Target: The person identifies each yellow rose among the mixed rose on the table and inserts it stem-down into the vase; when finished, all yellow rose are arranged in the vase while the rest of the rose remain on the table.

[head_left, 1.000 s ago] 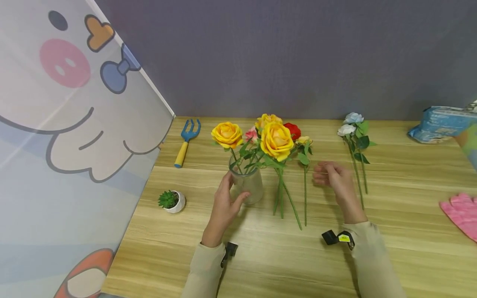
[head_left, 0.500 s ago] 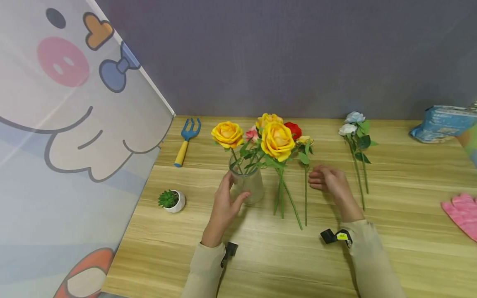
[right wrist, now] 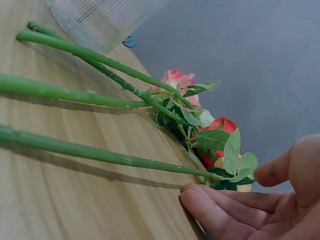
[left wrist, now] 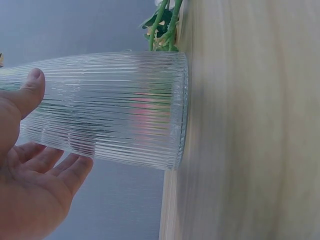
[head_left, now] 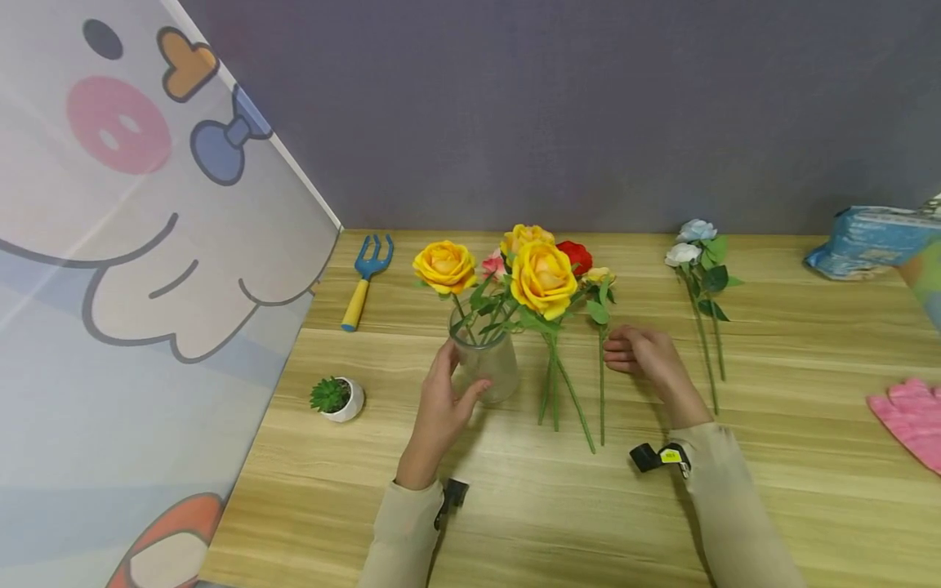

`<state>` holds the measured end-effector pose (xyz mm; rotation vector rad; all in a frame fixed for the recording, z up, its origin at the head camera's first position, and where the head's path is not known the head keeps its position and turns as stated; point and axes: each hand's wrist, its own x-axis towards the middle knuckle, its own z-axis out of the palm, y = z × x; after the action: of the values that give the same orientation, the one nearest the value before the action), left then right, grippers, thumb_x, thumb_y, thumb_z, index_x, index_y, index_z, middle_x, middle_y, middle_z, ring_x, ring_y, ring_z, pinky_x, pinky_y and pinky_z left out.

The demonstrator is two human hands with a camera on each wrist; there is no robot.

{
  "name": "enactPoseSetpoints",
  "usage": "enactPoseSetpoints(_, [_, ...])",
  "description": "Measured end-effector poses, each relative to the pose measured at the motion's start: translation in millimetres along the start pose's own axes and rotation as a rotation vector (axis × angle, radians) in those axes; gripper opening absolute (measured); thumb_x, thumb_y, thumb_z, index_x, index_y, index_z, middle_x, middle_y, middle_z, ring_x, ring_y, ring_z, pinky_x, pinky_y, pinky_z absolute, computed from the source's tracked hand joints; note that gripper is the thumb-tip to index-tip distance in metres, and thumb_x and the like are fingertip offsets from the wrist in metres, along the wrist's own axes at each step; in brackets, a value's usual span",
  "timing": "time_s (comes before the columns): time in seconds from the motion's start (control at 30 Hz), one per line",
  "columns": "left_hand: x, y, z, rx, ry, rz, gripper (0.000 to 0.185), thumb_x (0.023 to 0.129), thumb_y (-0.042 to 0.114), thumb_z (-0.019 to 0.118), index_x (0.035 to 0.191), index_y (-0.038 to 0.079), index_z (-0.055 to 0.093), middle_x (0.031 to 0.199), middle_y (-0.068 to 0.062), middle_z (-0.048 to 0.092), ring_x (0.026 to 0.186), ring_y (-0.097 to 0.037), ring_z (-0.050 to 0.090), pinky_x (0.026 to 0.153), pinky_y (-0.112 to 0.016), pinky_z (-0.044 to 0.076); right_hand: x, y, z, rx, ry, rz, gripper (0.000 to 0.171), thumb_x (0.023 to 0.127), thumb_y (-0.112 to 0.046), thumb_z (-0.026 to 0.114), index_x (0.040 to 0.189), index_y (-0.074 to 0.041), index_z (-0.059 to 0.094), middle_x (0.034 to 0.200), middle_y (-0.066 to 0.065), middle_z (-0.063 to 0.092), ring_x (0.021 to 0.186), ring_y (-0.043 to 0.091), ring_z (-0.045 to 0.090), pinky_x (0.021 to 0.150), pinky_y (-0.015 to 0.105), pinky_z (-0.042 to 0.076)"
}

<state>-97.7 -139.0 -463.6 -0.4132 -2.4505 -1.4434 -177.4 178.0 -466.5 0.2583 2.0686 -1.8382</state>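
My left hand [head_left: 441, 404] grips the ribbed clear glass vase [head_left: 492, 371], thumb on one side and fingers on the other. Yellow roses [head_left: 544, 279] rise from it in the head view. To its right several cut flowers lie on the table, among them a red rose [head_left: 576, 256] and a pale yellow flower [head_left: 599, 276] with a long green stem [right wrist: 100, 156]. My right hand [head_left: 643, 355] is beside that stem, fingertips right at it below the leaves [right wrist: 232, 152]. In the right wrist view its thumb and fingers are apart, with nothing held.
On the left are a blue hand fork [head_left: 366, 282] with a yellow handle and a small potted succulent [head_left: 340, 398]. White and light-blue flowers [head_left: 694, 245] lie farther right. A blue pouch [head_left: 867, 242] and a pink glove [head_left: 910, 420] are at the right.
My right hand has moved left, up to the pale yellow flower's stem. The left hand keeps its grip on the vase, which has stayed in place.
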Motion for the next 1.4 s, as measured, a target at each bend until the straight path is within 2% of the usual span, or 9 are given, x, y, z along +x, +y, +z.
enactPoseSetpoints(0.13, [-0.3, -0.8, -0.2, 0.002, 0.001, -0.001, 0.079, 0.090, 0.004, 0.078, 0.152, -0.012, 0.032, 0.153, -0.030, 0.043, 0.141, -0.044, 0.047, 0.118, -0.052, 0.041, 2.0, -2.8, 1.8, -0.013, -0.014, 0.017, 0.051, 0.113, -0.018, 0.035, 0.142, 0.023, 0.042, 0.094, 0.001, 0.071, 0.079, 0.002, 0.071, 0.080, 0.023, 0.063])
enactPoseSetpoints(0.37, [-0.1, -0.2, -0.4, -0.002, 0.008, 0.025, 0.078, 0.089, 0.002, 0.078, 0.151, -0.012, 0.033, 0.153, -0.030, 0.044, 0.141, -0.044, 0.047, 0.118, -0.053, 0.041, 3.2, -3.1, 3.3, -0.081, -0.036, 0.000, 0.049, 0.112, -0.014, 0.038, 0.140, 0.026, 0.042, 0.103, 0.011, 0.071, 0.077, 0.001, 0.070, 0.078, 0.022, 0.063])
enactPoseSetpoints(0.63, [0.9, 0.4, 0.8, 0.000, -0.005, 0.020, 0.079, 0.089, 0.003, 0.078, 0.151, -0.012, 0.032, 0.153, -0.030, 0.043, 0.141, -0.044, 0.046, 0.118, -0.051, 0.040, 5.2, 0.5, 3.2, -0.058, -0.047, 0.001, 0.049, 0.111, -0.012, 0.040, 0.140, 0.027, 0.039, 0.091, 0.000, 0.070, 0.077, -0.001, 0.069, 0.077, 0.020, 0.063])
enactPoseSetpoints(0.8, [0.6, 0.2, 0.6, 0.003, -0.005, 0.029, 0.079, 0.089, 0.003, 0.078, 0.151, -0.012, 0.032, 0.153, -0.030, 0.043, 0.141, -0.044, 0.047, 0.118, -0.052, 0.041, 5.8, 2.6, 3.7, -0.052, -0.057, -0.008, 0.047, 0.111, -0.011, 0.041, 0.139, 0.028, 0.041, 0.091, -0.002, 0.072, 0.077, 0.000, 0.070, 0.076, 0.020, 0.063])
enactPoseSetpoints(1.4, [0.2, 0.4, -0.9, 0.002, -0.004, 0.014, 0.079, 0.089, 0.005, 0.078, 0.152, -0.011, 0.032, 0.152, -0.030, 0.044, 0.140, -0.044, 0.048, 0.118, -0.052, 0.041, 7.0, 6.6, 2.3, -0.053, -0.105, -0.006, 0.046, 0.109, -0.002, 0.045, 0.145, 0.025, 0.035, 0.116, 0.015, 0.073, 0.082, -0.002, 0.071, 0.080, 0.020, 0.062])
